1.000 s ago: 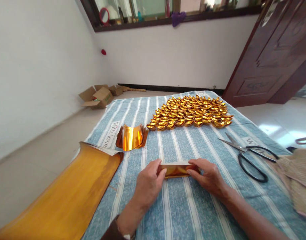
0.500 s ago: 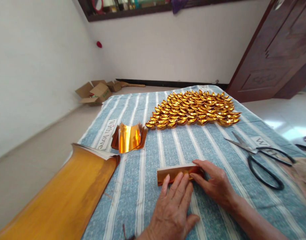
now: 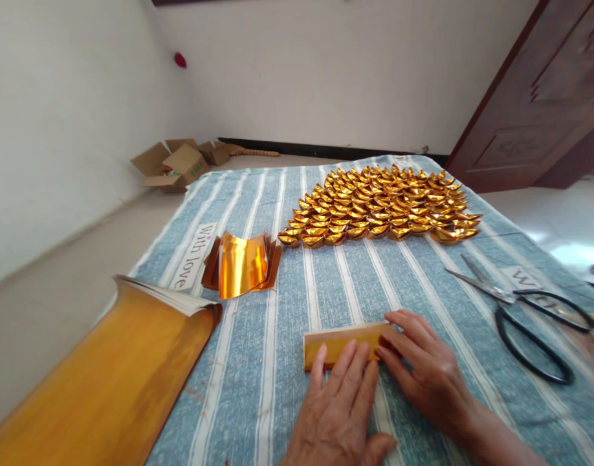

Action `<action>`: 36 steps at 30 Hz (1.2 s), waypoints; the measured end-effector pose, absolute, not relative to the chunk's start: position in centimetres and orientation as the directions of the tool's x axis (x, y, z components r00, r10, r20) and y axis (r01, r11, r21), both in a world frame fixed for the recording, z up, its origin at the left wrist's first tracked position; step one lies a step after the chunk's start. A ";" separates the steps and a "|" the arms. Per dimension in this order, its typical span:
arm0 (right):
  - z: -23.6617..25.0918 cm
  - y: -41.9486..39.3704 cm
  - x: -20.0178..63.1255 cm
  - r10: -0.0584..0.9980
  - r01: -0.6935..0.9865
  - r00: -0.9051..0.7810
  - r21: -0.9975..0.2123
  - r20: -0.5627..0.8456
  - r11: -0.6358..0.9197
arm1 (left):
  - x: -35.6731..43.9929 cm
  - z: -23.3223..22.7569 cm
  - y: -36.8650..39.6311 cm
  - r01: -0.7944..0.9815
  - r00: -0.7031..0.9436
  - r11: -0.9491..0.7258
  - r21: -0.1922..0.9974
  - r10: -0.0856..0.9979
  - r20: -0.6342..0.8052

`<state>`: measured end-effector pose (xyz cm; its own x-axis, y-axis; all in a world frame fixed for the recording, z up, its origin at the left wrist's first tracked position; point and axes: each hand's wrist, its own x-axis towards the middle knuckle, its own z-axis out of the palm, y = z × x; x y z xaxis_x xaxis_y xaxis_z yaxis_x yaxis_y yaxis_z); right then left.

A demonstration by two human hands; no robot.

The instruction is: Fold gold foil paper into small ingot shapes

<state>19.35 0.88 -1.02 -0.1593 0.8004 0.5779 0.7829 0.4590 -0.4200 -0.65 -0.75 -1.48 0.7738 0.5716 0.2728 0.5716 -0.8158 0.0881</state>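
A folded strip of gold foil paper with a pale upper edge lies flat on the striped cloth in front of me. My left hand rests palm down, its outstretched fingers on the strip's lower edge. At the right end, my right hand holds the paper between thumb and fingers, hiding that end. Beyond the strip stand several rows of folded gold foil ingots. A small stack of curved gold foil sheets sits to their left. Large gold paper sheets lie at the near left.
Black-handled scissors lie partly spread on the right of the blue-and-white cloth. Open cardboard boxes stand on the floor past the far left corner. A dark red door is at the right, and a white wall at the back.
The view has tilted down slightly. The strip's front face looks broader and duller yellow than before. My right fingers have shifted a little at its right end; my left hand stays on the paper.
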 end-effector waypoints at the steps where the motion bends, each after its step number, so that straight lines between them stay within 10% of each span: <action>1: -1.1 0.9 19.3 0.794 0.786 -0.165 -0.408 0.585 0.464 | -0.7 -1.2 -0.7 0.572 0.778 -0.816 0.085 0.573 0.257; 36: -1.1 0.8 19.4 0.781 0.793 -0.247 -0.343 0.574 0.503 | -0.1 -1.6 -0.9 0.602 0.737 -0.772 0.202 0.635 0.231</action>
